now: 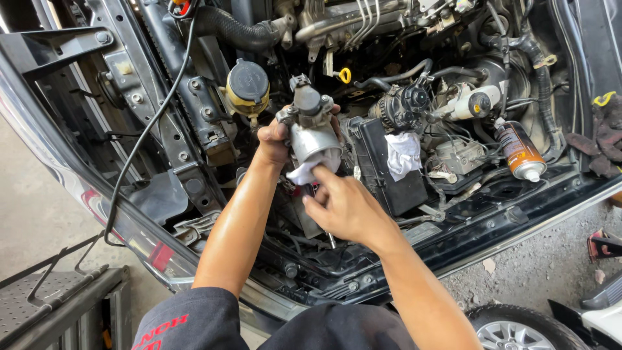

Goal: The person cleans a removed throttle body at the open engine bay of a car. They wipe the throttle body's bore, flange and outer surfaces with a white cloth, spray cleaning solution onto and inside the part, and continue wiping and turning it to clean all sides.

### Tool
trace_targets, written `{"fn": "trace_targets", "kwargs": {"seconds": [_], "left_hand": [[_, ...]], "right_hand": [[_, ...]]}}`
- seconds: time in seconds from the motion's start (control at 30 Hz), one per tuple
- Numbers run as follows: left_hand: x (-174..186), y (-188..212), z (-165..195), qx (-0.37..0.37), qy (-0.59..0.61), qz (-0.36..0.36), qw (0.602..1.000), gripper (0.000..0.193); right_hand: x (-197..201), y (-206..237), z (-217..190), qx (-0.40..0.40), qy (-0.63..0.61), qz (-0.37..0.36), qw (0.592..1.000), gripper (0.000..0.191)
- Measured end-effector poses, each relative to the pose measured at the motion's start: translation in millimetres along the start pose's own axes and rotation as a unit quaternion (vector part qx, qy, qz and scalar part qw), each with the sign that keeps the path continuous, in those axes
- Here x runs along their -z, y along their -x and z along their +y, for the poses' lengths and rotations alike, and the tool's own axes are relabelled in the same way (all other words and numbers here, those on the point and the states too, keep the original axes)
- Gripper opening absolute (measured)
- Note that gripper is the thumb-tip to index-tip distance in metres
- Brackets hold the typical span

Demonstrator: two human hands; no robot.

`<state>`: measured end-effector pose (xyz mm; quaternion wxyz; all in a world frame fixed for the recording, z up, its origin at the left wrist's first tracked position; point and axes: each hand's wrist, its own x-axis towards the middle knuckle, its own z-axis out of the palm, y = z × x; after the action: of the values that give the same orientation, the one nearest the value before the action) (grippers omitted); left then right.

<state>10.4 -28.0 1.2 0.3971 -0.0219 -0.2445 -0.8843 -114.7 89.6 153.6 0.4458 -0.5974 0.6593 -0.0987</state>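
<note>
I lean over an open car engine bay. My left hand (273, 141) grips a grey metal engine part (312, 128) with a dark cylinder on top, holding it upright above the bay. My right hand (345, 206) presses a small white cloth (304, 174) against the lower edge of that part. Both forearms reach in from the bottom of the view.
A black box (382, 170) with a second white rag (403, 154) on it sits to the right of the part. An orange spray can (520, 151) lies at right. A yellowish fluid reservoir (247, 91) stands at left. A black cable (146, 133) hangs over the bay's left edge, above a metal step (52, 299).
</note>
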Motion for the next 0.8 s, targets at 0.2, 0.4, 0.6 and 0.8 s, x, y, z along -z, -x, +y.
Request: {"fn": "trace_targets", "kwargs": {"seconds": [0.2,0.4,0.6,0.8], "left_hand": [[6,-4,3,0.001,-0.058,-0.028,0.998,0.103],[19,0,-8,0.0,-0.132,0.04,0.99,0.099],[24,-14,-52,0.048,-0.157,0.177,0.97,0.074],[20,-8,-54,0.039,-0.169,0.153,0.973,0.087]], "right_hand": [[-5,-20,-12,-0.017,0.043,0.004,0.999,0.032],[-13,-9,28,0.052,0.023,0.149,0.987,0.022],[-30,-28,78,0.084,0.053,0.356,0.929,0.015],[-34,-50,140,0.083,-0.324,0.371,0.866,0.021]]}}
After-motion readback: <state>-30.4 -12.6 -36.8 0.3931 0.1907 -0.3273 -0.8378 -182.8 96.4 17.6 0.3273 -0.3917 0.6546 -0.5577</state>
